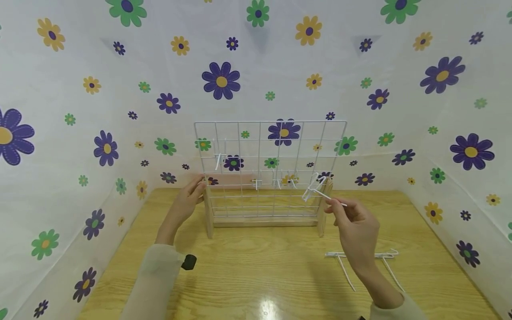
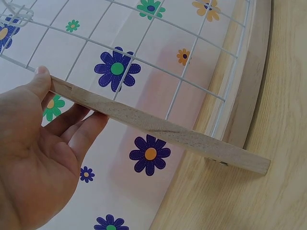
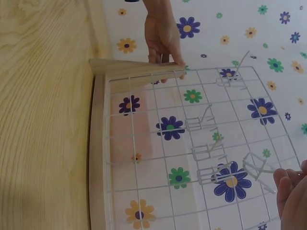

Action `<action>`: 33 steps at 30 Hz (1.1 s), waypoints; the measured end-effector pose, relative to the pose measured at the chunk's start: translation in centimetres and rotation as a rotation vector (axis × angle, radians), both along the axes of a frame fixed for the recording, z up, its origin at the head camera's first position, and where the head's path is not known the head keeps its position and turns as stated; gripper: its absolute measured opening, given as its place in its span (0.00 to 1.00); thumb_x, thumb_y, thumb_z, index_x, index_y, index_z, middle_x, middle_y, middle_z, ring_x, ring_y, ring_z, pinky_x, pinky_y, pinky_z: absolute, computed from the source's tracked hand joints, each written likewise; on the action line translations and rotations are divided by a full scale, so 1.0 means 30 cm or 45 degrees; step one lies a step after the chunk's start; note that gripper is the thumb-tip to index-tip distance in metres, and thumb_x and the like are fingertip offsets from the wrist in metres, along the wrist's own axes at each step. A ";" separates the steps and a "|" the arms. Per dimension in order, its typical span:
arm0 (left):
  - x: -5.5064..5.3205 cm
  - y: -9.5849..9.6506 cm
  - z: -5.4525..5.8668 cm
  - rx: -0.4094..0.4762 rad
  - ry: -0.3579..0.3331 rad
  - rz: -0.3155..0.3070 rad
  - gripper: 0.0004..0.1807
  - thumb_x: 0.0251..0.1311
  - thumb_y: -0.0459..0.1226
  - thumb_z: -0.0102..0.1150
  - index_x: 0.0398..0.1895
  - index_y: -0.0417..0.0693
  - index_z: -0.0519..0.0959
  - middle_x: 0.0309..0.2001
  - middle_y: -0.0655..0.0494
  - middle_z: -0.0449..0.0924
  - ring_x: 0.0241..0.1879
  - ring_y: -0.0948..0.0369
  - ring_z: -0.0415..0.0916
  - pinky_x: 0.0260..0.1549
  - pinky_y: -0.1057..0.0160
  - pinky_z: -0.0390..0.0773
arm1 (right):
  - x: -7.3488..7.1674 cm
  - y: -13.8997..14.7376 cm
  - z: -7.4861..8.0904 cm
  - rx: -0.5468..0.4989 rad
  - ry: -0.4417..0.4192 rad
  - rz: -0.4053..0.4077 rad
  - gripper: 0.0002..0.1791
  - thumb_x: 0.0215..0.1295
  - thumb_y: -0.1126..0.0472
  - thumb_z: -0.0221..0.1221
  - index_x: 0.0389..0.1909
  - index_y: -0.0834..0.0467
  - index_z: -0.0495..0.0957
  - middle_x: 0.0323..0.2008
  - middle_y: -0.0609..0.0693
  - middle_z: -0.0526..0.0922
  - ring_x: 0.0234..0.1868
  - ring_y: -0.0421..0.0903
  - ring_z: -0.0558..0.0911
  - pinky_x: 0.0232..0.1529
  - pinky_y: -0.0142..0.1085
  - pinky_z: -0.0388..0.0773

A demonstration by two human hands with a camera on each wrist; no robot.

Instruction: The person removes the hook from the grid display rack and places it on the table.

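Note:
A white wire grid rack with a wooden base stands upright on the table. My left hand grips its left wooden post near the top, thumb on one face and fingers on the other. Between thumb and fingertips, my right hand pinches a white wire hook by its straight prong. The hook's bent loops overlap the lower right of the grid in the head view. One hook hangs at the grid's upper left; three smaller-looking hooks hang lower, around the middle.
More white wire hooks lie on the wooden table at the right, beneath my right forearm. A flower-patterned sheet surrounds the table at the back and sides. A small black device sits at my left wrist.

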State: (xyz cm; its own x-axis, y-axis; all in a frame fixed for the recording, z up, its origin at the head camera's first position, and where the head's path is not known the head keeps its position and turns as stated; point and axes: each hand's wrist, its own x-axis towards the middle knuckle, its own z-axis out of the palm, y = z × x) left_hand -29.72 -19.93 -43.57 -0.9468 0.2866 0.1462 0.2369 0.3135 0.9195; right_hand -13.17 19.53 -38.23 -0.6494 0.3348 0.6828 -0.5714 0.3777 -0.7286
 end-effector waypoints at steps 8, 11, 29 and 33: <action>0.000 -0.004 -0.005 -0.013 -0.002 0.005 0.36 0.81 0.55 0.39 0.84 0.49 0.52 0.81 0.41 0.50 0.73 0.38 0.62 0.67 0.47 0.72 | 0.024 0.035 -0.039 0.016 -0.026 -0.024 0.04 0.69 0.76 0.62 0.40 0.71 0.85 0.34 0.51 0.90 0.27 0.34 0.85 0.20 0.22 0.75; 0.002 -0.002 -0.003 -0.015 -0.006 0.005 0.36 0.82 0.55 0.39 0.84 0.49 0.52 0.81 0.42 0.50 0.73 0.38 0.62 0.67 0.47 0.72 | 0.033 0.045 -0.054 0.021 -0.042 -0.044 0.04 0.68 0.77 0.62 0.40 0.71 0.85 0.34 0.57 0.90 0.27 0.34 0.85 0.20 0.22 0.75; -0.001 -0.004 -0.002 -0.008 -0.015 -0.002 0.37 0.81 0.56 0.40 0.84 0.46 0.52 0.81 0.41 0.51 0.74 0.38 0.60 0.68 0.47 0.71 | 0.087 0.064 -0.157 -0.039 -0.261 -0.123 0.03 0.69 0.75 0.63 0.39 0.69 0.85 0.35 0.57 0.90 0.26 0.35 0.86 0.22 0.24 0.80; -0.002 -0.005 -0.001 -0.002 -0.018 -0.003 0.37 0.81 0.56 0.40 0.84 0.48 0.52 0.81 0.40 0.51 0.74 0.38 0.61 0.68 0.47 0.71 | 0.094 0.058 -0.186 -0.039 -0.300 -0.117 0.04 0.69 0.76 0.62 0.39 0.70 0.85 0.34 0.54 0.90 0.25 0.35 0.85 0.21 0.24 0.80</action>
